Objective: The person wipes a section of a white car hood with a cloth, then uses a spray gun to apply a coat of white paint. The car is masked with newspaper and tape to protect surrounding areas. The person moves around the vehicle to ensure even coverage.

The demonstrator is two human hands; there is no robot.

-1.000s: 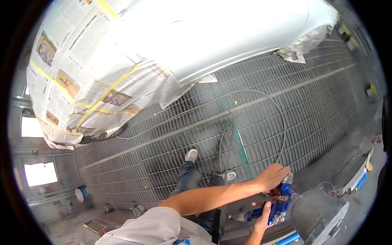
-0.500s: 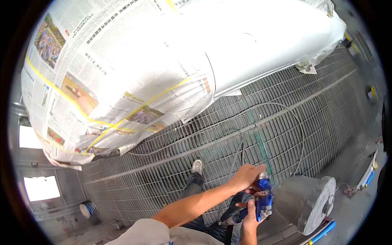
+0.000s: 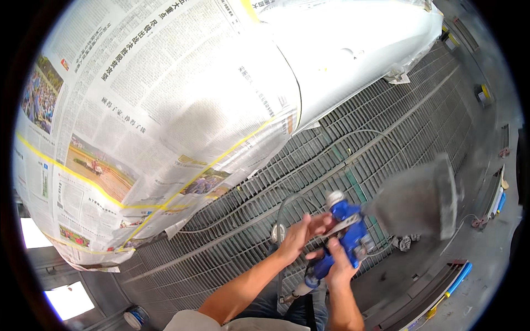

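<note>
My right hand (image 3: 341, 268) is wrapped round the handle of a blue spray gun (image 3: 346, 229). The gun's silver nozzle end points up and away from me, and a hose fitting hangs below its handle. A large grey paint cup (image 3: 411, 201), blurred by motion, is joined to the gun's right side. Beside the trigger is my left hand (image 3: 298, 238), its thumb and fingers apart and slightly smeared. Its fingertips come close to the gun; whether they touch it I cannot tell.
A car body masked with newspaper (image 3: 165, 127) and yellow tape fills the upper left, with a bare white panel (image 3: 342, 60) beyond it. Underfoot is metal floor grating (image 3: 232, 237). An air hose (image 3: 381, 132) loops across it. Tape rolls (image 3: 483, 95) hang at the right.
The spray gun and cup have risen and tilted. My left hand has slipped from the gun's nozzle end to beside the trigger. The view has shifted nearer the masked body.
</note>
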